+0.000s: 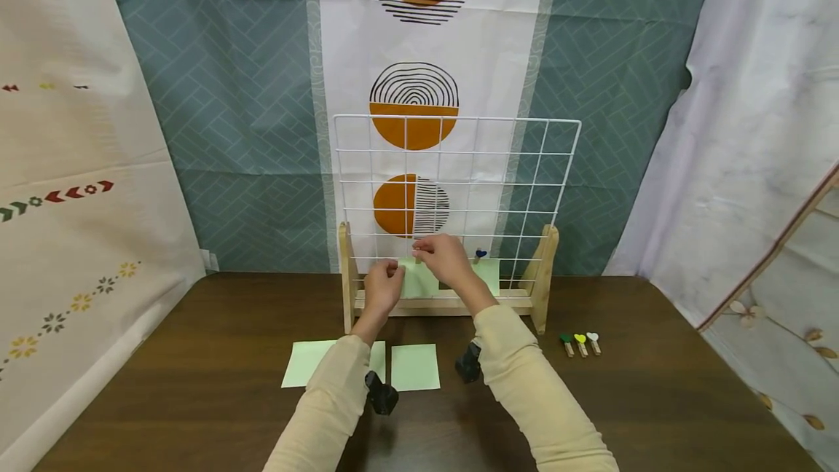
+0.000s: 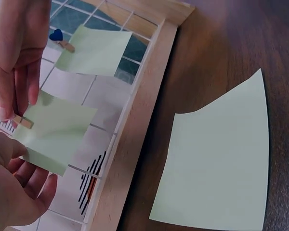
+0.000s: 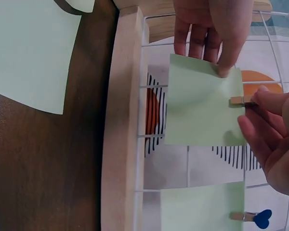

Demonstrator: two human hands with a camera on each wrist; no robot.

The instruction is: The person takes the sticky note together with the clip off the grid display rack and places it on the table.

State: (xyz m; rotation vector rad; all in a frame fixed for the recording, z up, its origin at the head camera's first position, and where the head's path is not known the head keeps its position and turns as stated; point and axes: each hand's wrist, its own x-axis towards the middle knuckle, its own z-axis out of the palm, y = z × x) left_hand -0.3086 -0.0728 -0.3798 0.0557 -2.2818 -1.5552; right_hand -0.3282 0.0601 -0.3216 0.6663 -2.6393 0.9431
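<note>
My left hand [image 1: 383, 288] pinches the left edge of a pale green paper [image 1: 419, 280] against the white wire grid [image 1: 459, 182]. Between thumb and finger, my right hand [image 1: 447, 259] grips a small wooden clip [image 3: 241, 100], whose jaws lie over the top edge of that paper. To the right, a second green paper [image 3: 202, 207] hangs on the grid from a clip with a blue heart [image 3: 262, 219]. The left wrist view shows both hands at the paper [image 2: 58, 132], the clip [image 2: 24, 121] close to the right fingertips.
Green papers [image 1: 416, 368] lie on the brown table [image 1: 229, 384] before the grid, some partly behind my left sleeve. Clips with green, yellow [image 1: 580, 341] and white hearts lie at the right. Wooden feet [image 1: 543, 279] hold the grid upright. A patterned cloth [image 1: 249, 93] hangs behind.
</note>
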